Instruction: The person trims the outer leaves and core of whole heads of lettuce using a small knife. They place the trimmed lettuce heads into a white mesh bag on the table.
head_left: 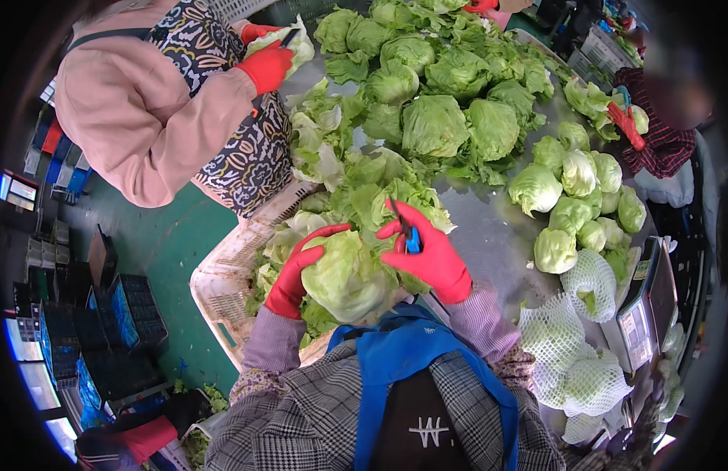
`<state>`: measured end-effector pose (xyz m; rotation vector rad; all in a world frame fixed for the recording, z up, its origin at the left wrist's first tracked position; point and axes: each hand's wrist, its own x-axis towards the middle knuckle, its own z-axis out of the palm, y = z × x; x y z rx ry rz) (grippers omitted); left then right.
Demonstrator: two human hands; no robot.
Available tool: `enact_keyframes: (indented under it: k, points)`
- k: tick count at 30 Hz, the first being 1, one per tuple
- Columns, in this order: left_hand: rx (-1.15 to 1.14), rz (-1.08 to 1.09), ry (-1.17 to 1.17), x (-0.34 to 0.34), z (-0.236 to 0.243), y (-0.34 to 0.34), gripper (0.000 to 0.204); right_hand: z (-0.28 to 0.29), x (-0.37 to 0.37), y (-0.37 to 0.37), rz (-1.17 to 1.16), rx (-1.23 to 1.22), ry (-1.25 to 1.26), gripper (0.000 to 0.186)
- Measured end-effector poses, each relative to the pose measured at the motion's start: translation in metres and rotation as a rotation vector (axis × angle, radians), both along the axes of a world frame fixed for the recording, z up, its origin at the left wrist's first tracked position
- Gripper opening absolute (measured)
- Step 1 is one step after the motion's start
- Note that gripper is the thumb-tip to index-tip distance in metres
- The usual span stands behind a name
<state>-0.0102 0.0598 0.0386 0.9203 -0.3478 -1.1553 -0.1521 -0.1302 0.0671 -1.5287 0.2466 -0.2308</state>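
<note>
My left hand (292, 276), in a red rubber glove, grips the side of a pale green iceberg lettuce (344, 275) in front of my chest. Also gloved in red, my right hand (438, 263) is closed around a small knife (413, 240); a blue part and a dark part of it show between the fingers. It is just right of the lettuce's upper side. Beneath the lettuce stands a dirty white plastic crate (215, 275) with loose lettuce leaves (297, 228) in it. More torn leaves lie at the table edge beyond my hands.
On the metal table (490, 228) a big pile of lettuces (435, 125) fills the far middle. Smaller trimmed heads (580, 188) sit at right, near white foam nets (556, 345) and a scale (637, 334). Co-workers in red gloves stand at far left (144, 110) and far right (662, 149).
</note>
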Motion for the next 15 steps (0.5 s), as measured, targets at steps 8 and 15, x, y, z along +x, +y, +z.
enact_keyframes:
  k: [8, 15]
  points:
    - [0.049, -0.065, -0.041, 0.001, 0.003, -0.007, 0.066, -0.001, -0.011, 0.031, -0.093, -0.519, -0.082, 0.075]
    - [-0.073, -0.084, 0.152, -0.004, 0.0, -0.008, 0.071, -0.05, 0.0, -0.034, -0.405, -0.007, 0.069, 0.062]
